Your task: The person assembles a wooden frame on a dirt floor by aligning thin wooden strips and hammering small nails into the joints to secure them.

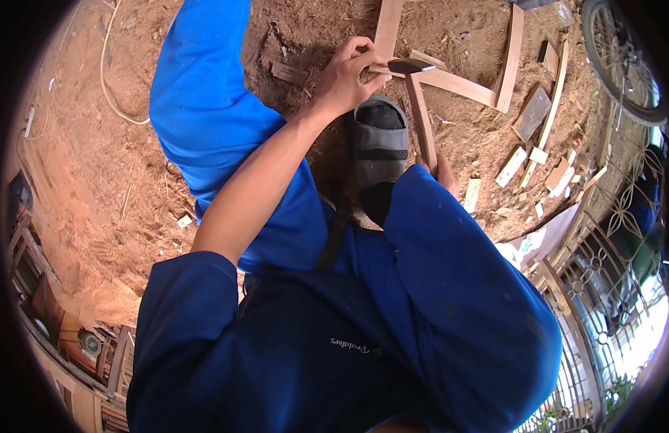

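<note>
My right hand (447,177), partly hidden behind my knee, is closed around the lower end of a hammer's wooden handle (421,119). The dark metal hammer head (410,66) is over a corner of a wooden frame (457,85) lying on the ground. Right beside the head, my left hand (347,78) is at the same corner, its thumb and fingers bent together in a pinch. Whatever sits between those fingertips is too small to make out. My foot in a black and grey sandal (380,141) rests just below the corner, between the two hands.
Bare brown earth with wood shavings surrounds me. Wood offcuts (510,167) and a long thin strip (554,108) lie to the right. A bicycle wheel (623,65) stands at the far right, above a metal grille (601,267). A pale cable (107,79) curves at left.
</note>
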`<control>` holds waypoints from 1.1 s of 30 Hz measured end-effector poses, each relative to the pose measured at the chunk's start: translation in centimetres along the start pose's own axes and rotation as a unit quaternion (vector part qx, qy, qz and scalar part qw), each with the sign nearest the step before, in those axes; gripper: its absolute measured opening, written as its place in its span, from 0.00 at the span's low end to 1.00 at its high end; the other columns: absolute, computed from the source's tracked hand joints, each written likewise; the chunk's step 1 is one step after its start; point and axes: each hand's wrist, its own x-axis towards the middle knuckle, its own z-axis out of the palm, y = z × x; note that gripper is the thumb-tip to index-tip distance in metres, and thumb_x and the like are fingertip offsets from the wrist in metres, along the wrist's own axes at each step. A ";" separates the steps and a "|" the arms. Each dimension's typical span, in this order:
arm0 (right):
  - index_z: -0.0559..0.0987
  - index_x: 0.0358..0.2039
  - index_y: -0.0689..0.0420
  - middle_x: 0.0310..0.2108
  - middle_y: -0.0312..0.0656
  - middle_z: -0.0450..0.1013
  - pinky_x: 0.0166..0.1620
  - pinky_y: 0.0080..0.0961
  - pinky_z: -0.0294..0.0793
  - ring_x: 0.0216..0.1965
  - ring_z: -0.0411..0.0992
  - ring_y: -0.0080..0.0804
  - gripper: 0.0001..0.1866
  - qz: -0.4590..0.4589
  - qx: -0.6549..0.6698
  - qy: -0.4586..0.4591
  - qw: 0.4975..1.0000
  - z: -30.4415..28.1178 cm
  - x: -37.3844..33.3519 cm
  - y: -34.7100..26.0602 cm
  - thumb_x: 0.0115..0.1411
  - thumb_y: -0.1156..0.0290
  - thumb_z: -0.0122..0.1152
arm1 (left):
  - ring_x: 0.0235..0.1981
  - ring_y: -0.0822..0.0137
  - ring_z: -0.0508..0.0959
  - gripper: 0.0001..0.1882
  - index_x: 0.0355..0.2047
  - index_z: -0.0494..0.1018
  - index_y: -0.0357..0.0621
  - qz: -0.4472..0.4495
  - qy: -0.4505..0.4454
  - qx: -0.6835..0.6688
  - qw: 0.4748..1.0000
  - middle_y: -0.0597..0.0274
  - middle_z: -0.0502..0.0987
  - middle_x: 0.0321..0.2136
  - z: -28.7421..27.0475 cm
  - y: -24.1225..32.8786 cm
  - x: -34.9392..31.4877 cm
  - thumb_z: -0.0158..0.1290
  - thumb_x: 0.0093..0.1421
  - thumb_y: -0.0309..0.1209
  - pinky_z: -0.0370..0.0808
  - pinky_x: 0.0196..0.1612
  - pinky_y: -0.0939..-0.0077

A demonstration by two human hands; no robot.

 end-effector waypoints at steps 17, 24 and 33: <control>0.77 0.35 0.59 0.18 0.47 0.70 0.27 0.38 0.67 0.20 0.70 0.35 0.12 -0.002 0.040 0.062 0.997 0.5 -0.2 0.0 0.64 0.63 0.64 | 0.40 0.58 0.80 0.08 0.35 0.82 0.51 0.035 -0.023 -0.006 0.999 0.61 0.74 0.40 -0.5 -0.7 1.1 0.68 0.56 0.35 0.79 0.43 0.64; 0.77 0.36 0.61 0.19 0.48 0.72 0.28 0.38 0.69 0.20 0.72 0.40 0.13 0.015 -0.015 0.038 0.999 0.2 0.3 -1.2 0.64 0.63 0.63 | 0.40 0.56 0.80 0.10 0.36 0.78 0.45 0.067 0.010 0.005 0.998 0.61 0.75 0.40 0.7 -1.4 0.2 0.67 0.57 0.32 0.80 0.44 0.65; 0.77 0.33 0.59 0.19 0.45 0.73 0.29 0.35 0.71 0.20 0.73 0.35 0.12 0.063 -0.071 -0.024 0.995 1.2 1.5 0.6 0.62 0.62 0.64 | 0.37 0.60 0.80 0.10 0.35 0.77 0.42 -0.014 -0.050 -0.025 0.998 0.58 0.74 0.41 1.0 -2.1 -0.1 0.65 0.61 0.34 0.77 0.39 0.65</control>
